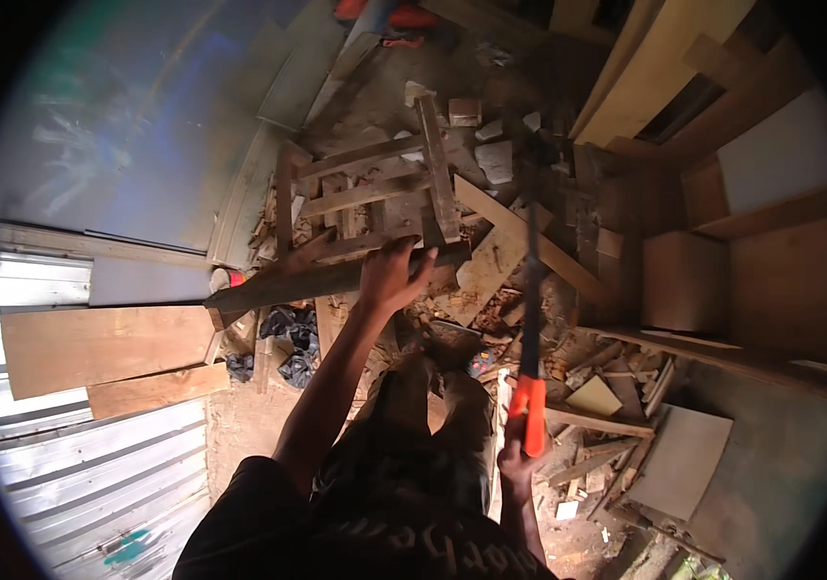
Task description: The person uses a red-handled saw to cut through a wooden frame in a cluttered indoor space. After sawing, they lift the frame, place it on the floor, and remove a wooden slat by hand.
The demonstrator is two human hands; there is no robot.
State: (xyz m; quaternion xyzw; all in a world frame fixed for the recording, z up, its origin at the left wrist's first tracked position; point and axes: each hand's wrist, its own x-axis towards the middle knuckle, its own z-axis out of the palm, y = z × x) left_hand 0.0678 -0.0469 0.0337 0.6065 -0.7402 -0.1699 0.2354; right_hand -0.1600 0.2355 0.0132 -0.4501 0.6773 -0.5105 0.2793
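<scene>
My left hand (392, 278) is on a dark, weathered wooden plank (307, 284) near its right end, its fingers bent over the plank. The plank lies across the near side of a rough wooden trestle (365, 196) made of several bars. My right hand (518, 458) grips the orange handle of a handsaw (531, 401). The saw's long dark blade points away from me, to the right of the plank and apart from it. Its far tip is hard to make out against the dark floor.
A pale board (476, 275) lies on the littered floor beside the trestle. Wooden shelving (689, 280) stands at the right, with offcuts (597, 396) below it. At the left are a light wooden panel (104, 350), corrugated metal sheets (114, 464) and a black plastic bag (293, 338).
</scene>
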